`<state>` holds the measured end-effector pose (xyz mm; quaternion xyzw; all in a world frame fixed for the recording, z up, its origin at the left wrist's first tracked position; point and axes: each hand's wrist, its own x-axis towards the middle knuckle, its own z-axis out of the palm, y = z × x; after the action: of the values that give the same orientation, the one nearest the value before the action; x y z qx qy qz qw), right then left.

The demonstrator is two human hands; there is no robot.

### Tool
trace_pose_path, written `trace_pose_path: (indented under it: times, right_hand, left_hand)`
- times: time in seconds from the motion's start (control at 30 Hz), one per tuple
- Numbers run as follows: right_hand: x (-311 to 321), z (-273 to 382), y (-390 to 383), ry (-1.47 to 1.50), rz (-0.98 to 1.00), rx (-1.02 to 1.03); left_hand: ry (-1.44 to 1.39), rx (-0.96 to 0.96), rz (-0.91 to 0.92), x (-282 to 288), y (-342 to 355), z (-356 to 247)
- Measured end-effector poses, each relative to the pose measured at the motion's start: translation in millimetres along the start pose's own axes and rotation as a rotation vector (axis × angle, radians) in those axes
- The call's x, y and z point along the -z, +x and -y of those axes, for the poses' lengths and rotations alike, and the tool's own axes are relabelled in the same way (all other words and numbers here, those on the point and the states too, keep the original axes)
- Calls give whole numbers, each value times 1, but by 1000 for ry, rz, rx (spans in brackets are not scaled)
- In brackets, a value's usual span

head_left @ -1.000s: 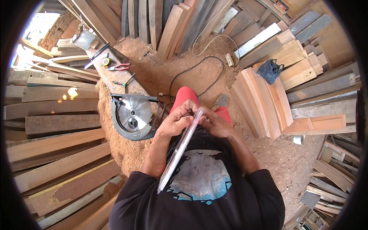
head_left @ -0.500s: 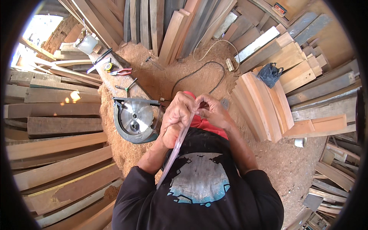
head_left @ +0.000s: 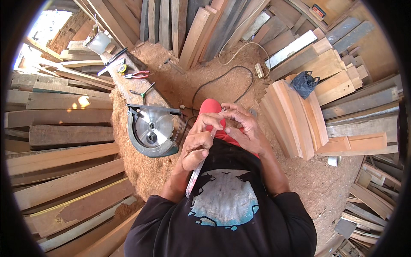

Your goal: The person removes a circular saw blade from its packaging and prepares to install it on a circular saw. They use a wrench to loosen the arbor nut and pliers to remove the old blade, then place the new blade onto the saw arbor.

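My left hand (head_left: 199, 143) is curled round a long, thin clear plastic strip (head_left: 194, 175), which slants over my dark shirt. My right hand (head_left: 243, 130) has its fingertips at the strip's upper end, with the thumb held lower and apart. Ahead and left, a circular saw (head_left: 150, 128) with an exposed blade rests by a plank (head_left: 120, 77) bearing red-handled pliers (head_left: 136, 75), a yellow tape measure (head_left: 122, 68) and a green-handled tool (head_left: 143, 95).
Stacked boards (head_left: 72, 171) surround me, with more leaning planks (head_left: 295, 120) at the right topped by a black plastic bag (head_left: 304, 83). A power strip (head_left: 259, 70) and looped cables (head_left: 201, 83) lie on the sawdust floor (head_left: 175, 85). A white container (head_left: 98, 43) stands at the plank's far end.
My left hand's fingers have loosened slightly and shifted along the strip. My right hand's thumb has spread from its fingers, and the strip's lower end has risen a little.
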<state>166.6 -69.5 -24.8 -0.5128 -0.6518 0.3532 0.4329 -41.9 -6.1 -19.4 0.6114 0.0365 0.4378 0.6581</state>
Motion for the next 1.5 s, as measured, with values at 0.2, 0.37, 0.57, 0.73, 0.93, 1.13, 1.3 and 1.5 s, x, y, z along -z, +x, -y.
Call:
trace_pose_path:
  times: [0.2,0.37,0.57,0.73,0.93,1.13,1.3,1.5]
  right_hand:
    - [-22,36,-1,465,-85,-372]
    - [-30,29,-2,431,-63,-345]
    - [-30,31,-7,570,4,-333]
    - [-25,39,-6,607,6,-356]
    - [-11,47,-8,-24,135,-381]
    - [3,85,8,-747,205,-4]
    - [7,59,29,-190,569,-61]
    - [-9,54,43,-320,884,-20]
  left_hand:
    - [-208,222,-77,-6,-12,10]
    - [-3,395,-64,-6,-14,5]
    - [164,518,-100,1,-22,-21]
    - [523,530,7,29,-16,-49]
    - [285,569,-122,36,-24,-44]
    - [146,411,-89,28,-37,-21]
    - [185,408,-110,29,-40,-21]
    - [101,512,-246,20,-38,-29]
